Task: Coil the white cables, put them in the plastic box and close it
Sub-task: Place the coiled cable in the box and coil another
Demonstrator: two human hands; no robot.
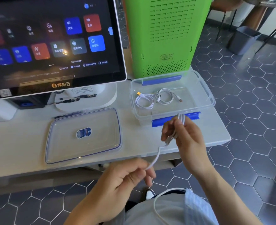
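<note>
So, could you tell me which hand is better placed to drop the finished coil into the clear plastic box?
Probably the right hand: it holds the white cable loops beside the clear plastic box, while the left hand feeds the tail lower down.

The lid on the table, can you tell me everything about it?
The lid is a clear plastic rectangle with rounded corners and a thin blue line around its rim. A small blue and white sticker sits in its middle. It lies flat on the white table, left of the open box, in front of the screen. No hand touches it.
</note>
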